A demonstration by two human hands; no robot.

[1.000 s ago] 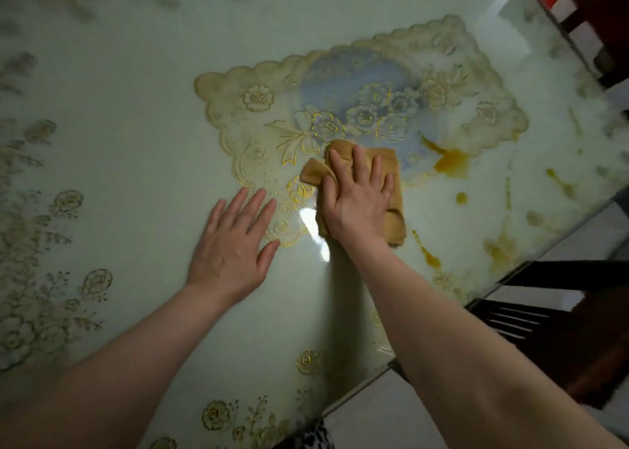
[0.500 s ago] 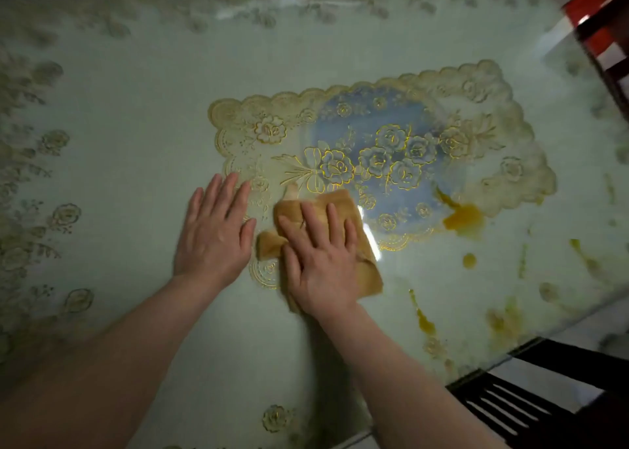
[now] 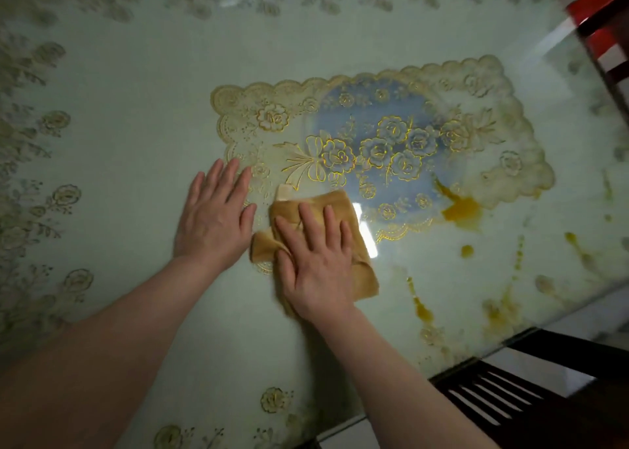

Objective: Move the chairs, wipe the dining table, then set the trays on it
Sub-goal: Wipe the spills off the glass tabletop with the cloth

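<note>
- Head view: the right hand [image 3: 315, 261] is lying flat, fingers straight, pressing a folded tan cloth [image 3: 357, 244] onto the glossy pale-green glass desk [image 3: 136, 108], at the near edge of a gold lace floral mat [image 3: 374, 135].
- The left hand [image 3: 214, 217] is resting flat and spread just beside the cloth.
- Wiping appears to be under way; orange spill stains [image 3: 461, 208] are lying to the right, so the next stroke likely needs to travel there.
- No trays are showing.

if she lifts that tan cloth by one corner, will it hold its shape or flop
Probably flop: the cloth lies creased and bunched under the right hand, so it looks soft. It likely slides easily too, since the table looks glossy and reflective.
</note>
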